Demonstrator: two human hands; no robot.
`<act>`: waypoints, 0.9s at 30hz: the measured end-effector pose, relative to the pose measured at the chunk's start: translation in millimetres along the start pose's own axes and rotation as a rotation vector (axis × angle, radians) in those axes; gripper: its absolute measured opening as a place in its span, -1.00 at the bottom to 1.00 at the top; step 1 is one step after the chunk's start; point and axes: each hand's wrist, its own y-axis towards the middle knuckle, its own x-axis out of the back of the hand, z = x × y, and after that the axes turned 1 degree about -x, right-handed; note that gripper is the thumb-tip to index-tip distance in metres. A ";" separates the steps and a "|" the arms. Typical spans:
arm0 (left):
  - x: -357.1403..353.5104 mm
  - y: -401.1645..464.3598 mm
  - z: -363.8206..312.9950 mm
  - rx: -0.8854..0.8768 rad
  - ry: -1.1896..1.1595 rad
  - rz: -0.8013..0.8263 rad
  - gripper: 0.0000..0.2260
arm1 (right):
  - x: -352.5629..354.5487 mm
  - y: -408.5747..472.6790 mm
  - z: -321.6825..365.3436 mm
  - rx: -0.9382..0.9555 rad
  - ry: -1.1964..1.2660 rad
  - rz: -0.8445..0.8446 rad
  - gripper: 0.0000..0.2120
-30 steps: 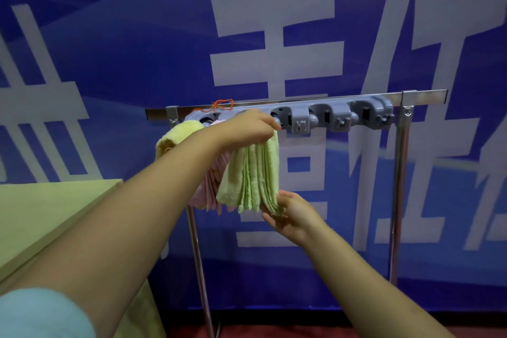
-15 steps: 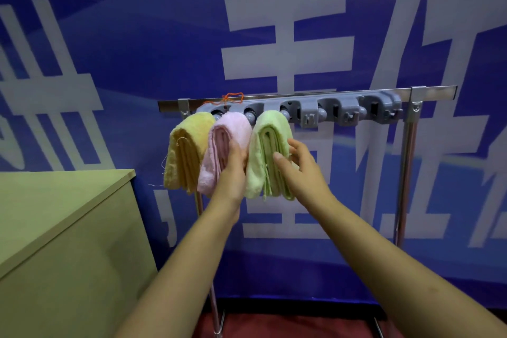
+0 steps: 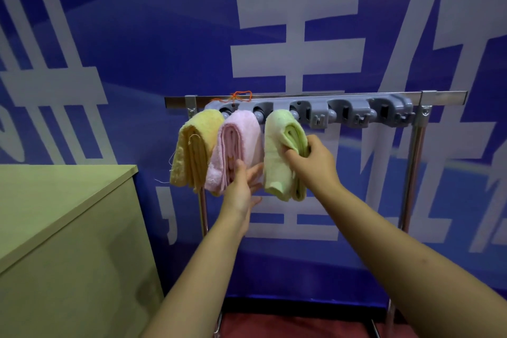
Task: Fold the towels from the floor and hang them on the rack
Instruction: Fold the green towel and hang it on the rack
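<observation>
Three folded towels hang side by side from the grey clip holder (image 3: 345,114) on the metal rack (image 3: 414,162): a yellow towel (image 3: 192,151) at the left, a pink towel (image 3: 238,143) in the middle, a green towel (image 3: 277,156) at the right. My right hand (image 3: 312,159) pinches the green towel's right folds at mid height. My left hand (image 3: 242,189) is spread with fingers apart, touching the lower edge of the pink towel from below and the front.
A beige cabinet (image 3: 63,228) stands at the left, close to the rack's left leg. A blue banner with white characters (image 3: 299,35) hangs behind the rack. Dark red floor (image 3: 296,326) shows below. The holder's right clips hold nothing.
My right hand has closed on the green towel's right folds. My left hand has dropped lower on the pink towel and spread its fingers. The view has pulled back slightly.
</observation>
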 end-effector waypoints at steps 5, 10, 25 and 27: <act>-0.2 9.6 11.2 -0.005 0.121 -0.118 -0.72 | -2.2 1.0 2.1 -0.030 0.026 0.047 -0.76; -6.9 15.9 16.2 0.095 0.045 -0.112 -0.77 | -5.8 -0.7 1.2 -0.052 0.084 0.071 -0.70; -8.9 31.6 16.6 -0.029 0.132 -0.399 -0.86 | -10.6 -0.4 0.6 0.002 0.036 -0.008 -0.81; -15.0 28.7 16.2 -0.052 0.193 -0.426 -0.82 | -13.5 -2.5 -1.1 -0.007 0.054 -0.002 -0.79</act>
